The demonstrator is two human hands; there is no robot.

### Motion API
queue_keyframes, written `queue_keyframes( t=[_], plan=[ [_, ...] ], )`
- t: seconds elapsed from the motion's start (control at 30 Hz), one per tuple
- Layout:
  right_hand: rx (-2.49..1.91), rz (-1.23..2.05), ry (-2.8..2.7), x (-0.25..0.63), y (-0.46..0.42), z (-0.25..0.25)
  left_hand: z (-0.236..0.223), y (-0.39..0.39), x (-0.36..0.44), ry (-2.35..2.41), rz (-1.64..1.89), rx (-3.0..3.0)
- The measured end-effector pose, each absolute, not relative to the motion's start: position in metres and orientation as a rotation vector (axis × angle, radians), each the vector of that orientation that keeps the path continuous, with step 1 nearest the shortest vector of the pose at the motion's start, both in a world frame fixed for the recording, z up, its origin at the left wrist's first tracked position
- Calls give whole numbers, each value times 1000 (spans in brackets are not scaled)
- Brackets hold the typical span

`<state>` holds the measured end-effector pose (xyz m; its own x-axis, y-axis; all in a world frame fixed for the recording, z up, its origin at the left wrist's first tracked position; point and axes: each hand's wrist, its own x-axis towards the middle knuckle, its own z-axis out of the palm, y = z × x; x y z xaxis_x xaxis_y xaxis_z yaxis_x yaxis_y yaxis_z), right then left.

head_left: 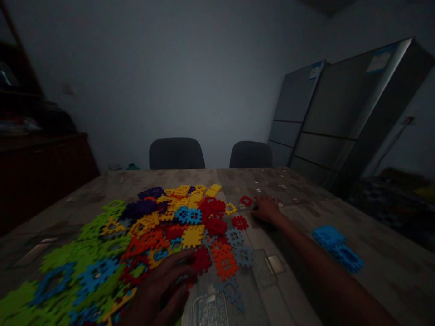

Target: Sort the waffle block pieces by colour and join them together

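Observation:
My left hand (166, 285) is low over the front of a heap of flat plastic interlocking pieces. Its fingers are apart and bent, with the fingertips beside a dark red square piece (203, 260). Bits of red show under those fingers, partly hidden. Farther out, my right hand (267, 209) rests on the table, fingers slightly spread, just right of a red ring-shaped piece (246, 200). Left of that hand lie a yellow ring-shaped piece (230, 208) and a red window piece (240, 222). Orange window pieces (225, 265) and grey window pieces (243, 256) lie between the hands.
Green pieces (78, 251) spread across the left, with purple pieces (146, 207) and yellow ones behind. A pile of blue pieces (338, 249) sits apart on the right of the patterned table (292, 290). Two chairs (176, 153) stand at the far edge, and a fridge (333, 108) behind right.

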<state>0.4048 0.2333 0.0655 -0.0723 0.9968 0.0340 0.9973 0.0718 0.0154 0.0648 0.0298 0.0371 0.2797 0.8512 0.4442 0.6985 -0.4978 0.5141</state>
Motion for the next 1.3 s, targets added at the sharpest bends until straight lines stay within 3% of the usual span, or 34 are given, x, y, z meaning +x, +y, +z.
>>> queue_keyframes(
  t=[0.27,0.5,0.7,0.9,1.3],
  plan=[
    [-2276,-166,-2162,398,232,62,30,30,66,1456,947,2347],
    [-2321,-20,-1997,453,239,81,32,31,64,1445,944,2361],
    [-2291,139,-1961,489,234,65,30,35,62,1431,1003,2385],
    [-2192,202,-1948,486,235,47,28,35,58,1411,957,2409],
    [-2291,130,-1843,461,190,59,19,37,55,1426,956,2481]
  ],
)
